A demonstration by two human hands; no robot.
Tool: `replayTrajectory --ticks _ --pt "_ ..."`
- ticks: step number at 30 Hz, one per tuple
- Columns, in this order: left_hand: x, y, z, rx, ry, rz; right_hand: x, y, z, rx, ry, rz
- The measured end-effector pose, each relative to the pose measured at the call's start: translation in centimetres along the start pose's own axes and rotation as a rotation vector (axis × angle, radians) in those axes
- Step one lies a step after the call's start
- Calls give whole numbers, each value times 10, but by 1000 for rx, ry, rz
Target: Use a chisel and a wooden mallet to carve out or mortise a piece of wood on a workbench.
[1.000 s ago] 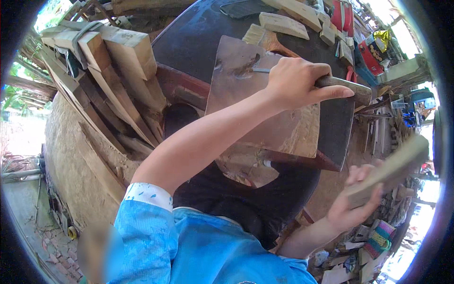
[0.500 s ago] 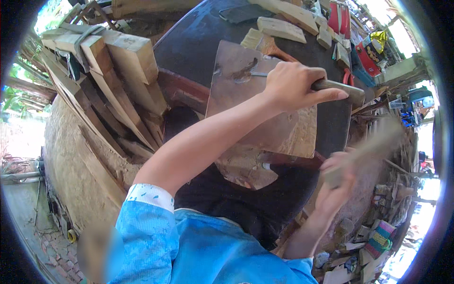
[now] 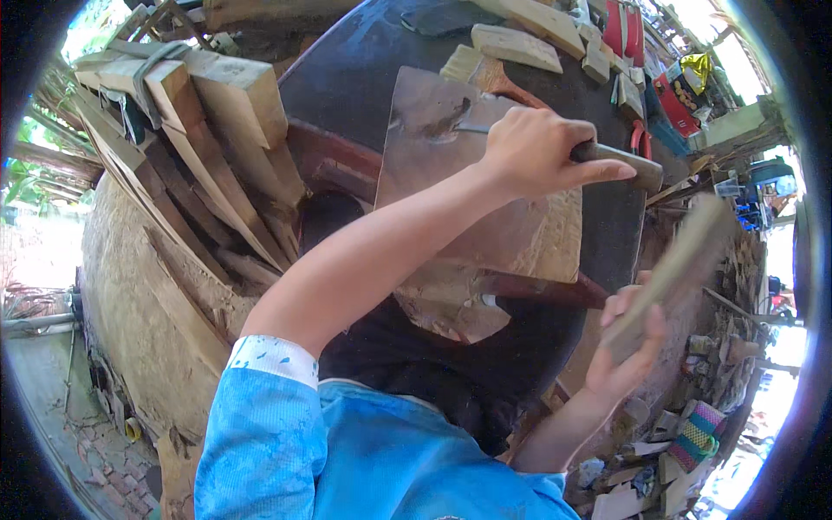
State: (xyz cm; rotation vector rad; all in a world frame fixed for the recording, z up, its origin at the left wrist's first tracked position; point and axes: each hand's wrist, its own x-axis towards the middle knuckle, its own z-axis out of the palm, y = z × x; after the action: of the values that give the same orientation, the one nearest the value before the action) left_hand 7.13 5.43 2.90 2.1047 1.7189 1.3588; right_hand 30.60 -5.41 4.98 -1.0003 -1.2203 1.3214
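Observation:
My left hand [image 3: 542, 152] is closed round a chisel, its handle end [image 3: 643, 171] poking out past my thumb. The thin metal blade [image 3: 472, 128] reaches left to a dark cut in a flat brown wooden board [image 3: 425, 173]. Low on the right, my right hand [image 3: 626, 338] grips a long wooden block [image 3: 680, 269] by its lower end. That block points up and to the right, its far end slightly blurred, apart from the chisel handle. A wide brush [image 3: 494, 76] with an orange-brown handle lies beyond the board.
Thick timber beams [image 3: 234, 91] stand at the left. Wood offcuts [image 3: 517, 48] lie on the dark tabletop [image 3: 342, 82], with a red-handled tool [image 3: 640, 139] at its right edge. A woven multicoloured item [image 3: 696, 433] sits among scraps at the lower right.
The wooden block in my right hand has swung slightly and shows less blur. My left hand and the chisel have hardly moved; the board sits slightly higher in view.

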Motion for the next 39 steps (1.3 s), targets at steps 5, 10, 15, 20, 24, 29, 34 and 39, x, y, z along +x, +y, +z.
replayTrajectory --ticks 5,10,15,20,24,29,34,39 --pt "0 -4 8 9 2 8 12 16 23 199 321 -117" --pt "-1 -5 7 14 10 17 5 12 0 169 70 44" --pt "0 -4 12 6 -9 23 8 28 8 174 171 -101" --pt "0 -3 7 22 -18 -24 5 5 1 42 -42 -44" --pt "0 -5 11 -19 -30 -10 10 15 29 333 411 -207" --pt "1 -3 5 9 -4 -25 7 14 6 195 89 -5" --pt "-1 -3 2 21 -100 -94 1 17 11 -10 -134 134" --pt "3 -3 4 29 -42 -51 10 14 30 319 352 -107"
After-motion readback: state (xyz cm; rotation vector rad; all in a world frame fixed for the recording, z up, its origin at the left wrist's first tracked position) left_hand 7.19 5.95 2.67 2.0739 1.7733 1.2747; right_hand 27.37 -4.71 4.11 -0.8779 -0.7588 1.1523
